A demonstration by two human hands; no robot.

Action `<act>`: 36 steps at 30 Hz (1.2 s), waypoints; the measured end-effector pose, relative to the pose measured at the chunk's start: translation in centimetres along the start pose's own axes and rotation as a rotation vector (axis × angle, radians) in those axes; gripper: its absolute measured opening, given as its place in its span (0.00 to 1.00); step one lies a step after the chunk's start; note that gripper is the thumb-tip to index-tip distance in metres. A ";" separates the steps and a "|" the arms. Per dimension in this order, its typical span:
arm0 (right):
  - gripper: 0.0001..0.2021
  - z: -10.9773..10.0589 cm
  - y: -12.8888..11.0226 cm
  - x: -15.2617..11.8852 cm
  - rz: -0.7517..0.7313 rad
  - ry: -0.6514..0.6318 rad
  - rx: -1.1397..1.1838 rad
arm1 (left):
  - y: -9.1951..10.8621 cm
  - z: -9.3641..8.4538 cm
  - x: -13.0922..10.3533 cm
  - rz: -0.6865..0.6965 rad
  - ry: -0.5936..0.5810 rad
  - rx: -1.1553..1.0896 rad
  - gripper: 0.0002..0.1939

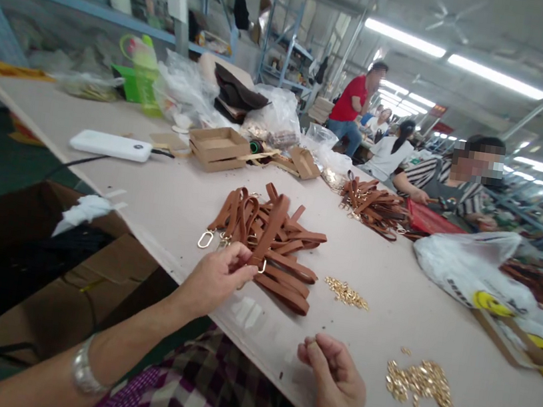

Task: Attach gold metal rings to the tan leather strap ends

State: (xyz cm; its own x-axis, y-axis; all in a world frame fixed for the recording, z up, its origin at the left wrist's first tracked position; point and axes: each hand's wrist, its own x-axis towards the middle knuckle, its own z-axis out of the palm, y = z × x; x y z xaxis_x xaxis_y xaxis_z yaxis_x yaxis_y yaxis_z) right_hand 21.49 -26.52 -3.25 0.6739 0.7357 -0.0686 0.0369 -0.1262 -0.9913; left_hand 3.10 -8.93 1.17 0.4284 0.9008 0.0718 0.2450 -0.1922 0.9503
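Note:
My left hand (221, 276) pinches the end of a brown leather strap (272, 227), beside a small metal ring (261, 266). The strap loops upward over a pile of similar brown straps (296, 241), some with gold metal rings. Over the table's near edge, my right hand (333, 381) has its thumb and fingertips pressed together; anything between them is too small to make out. A small heap of gold metal pieces (347, 293) lies right of the straps, and a larger gold heap (421, 383) lies to the right of my right hand.
Across the pale table (168, 216) are a white power bank (110, 145), cardboard trays (219, 147), another strap pile (374, 208) and a white plastic bag (475, 266). A person in stripes (471, 184) works at the far side. An open carton (63, 282) stands at lower left.

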 end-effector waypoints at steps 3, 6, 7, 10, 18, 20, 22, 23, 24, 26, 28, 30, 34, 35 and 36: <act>0.14 0.8 -1.0 -0.8 0.016 -0.054 0.161 | 1.5 2.1 -2.0 -0.085 -0.243 -0.289 0.10; 0.10 1.4 -1.7 -1.3 0.014 -0.098 0.291 | 2.2 4.2 -3.4 -0.145 -0.374 -0.388 0.09; 0.09 1.5 -1.8 -1.5 0.008 -0.107 0.310 | 2.3 4.8 -3.8 -0.153 -0.409 -0.401 0.09; 0.06 1.5 -1.9 -1.6 -0.032 -0.127 0.281 | 2.2 6.0 -4.5 -0.137 -0.503 -0.440 0.09; 0.06 0.6 -1.1 -1.8 -0.049 -0.113 0.144 | 2.2 6.3 -4.9 0.076 -0.527 -0.191 0.15; 0.06 0.6 -0.8 -1.8 -0.038 -0.103 0.156 | 2.3 6.4 -4.9 0.093 -0.528 -0.154 0.16; 0.06 0.6 -0.7 -1.8 -0.025 -0.090 0.172 | 2.4 6.5 -4.9 0.095 -0.531 -0.139 0.17; 0.06 0.6 -0.6 -1.8 -0.021 -0.083 0.177 | 2.4 6.6 -4.9 0.096 -0.532 -0.137 0.17; 0.06 0.6 -0.6 -1.8 -0.020 -0.078 0.177 | 2.4 6.6 -5.0 0.102 -0.535 -0.134 0.17; 0.06 0.5 -0.7 -1.9 -0.030 -0.081 0.163 | 2.4 6.8 -5.1 0.127 -0.534 -0.117 0.16; 0.06 0.4 -1.0 -2.0 -0.052 -0.096 0.144 | 2.4 6.9 -5.2 0.171 -0.508 -0.059 0.15; 0.06 0.5 -1.2 -2.2 -0.063 -0.096 0.148 | 2.3 6.9 -5.4 0.230 -0.471 0.019 0.14; 0.06 0.6 -1.4 -2.5 -0.053 -0.060 0.185 | 1.6 7.1 -5.5 0.397 -0.436 0.119 0.14; 0.06 0.6 -1.4 -2.5 -0.055 -0.052 0.187 | 1.4 7.1 -5.5 0.437 -0.433 0.127 0.14; 0.06 0.6 -1.4 -2.5 -0.060 -0.042 0.185 | 1.2 7.2 -5.5 0.465 -0.436 0.130 0.14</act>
State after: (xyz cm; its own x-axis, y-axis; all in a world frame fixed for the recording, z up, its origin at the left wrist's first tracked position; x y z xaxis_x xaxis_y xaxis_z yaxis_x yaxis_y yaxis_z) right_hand 19.32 -27.81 -1.76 0.6426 0.7661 -0.0092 -0.0627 0.0406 -0.9972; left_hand 7.29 -16.93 -0.26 0.8221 0.4770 0.3109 0.0407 -0.5939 0.8035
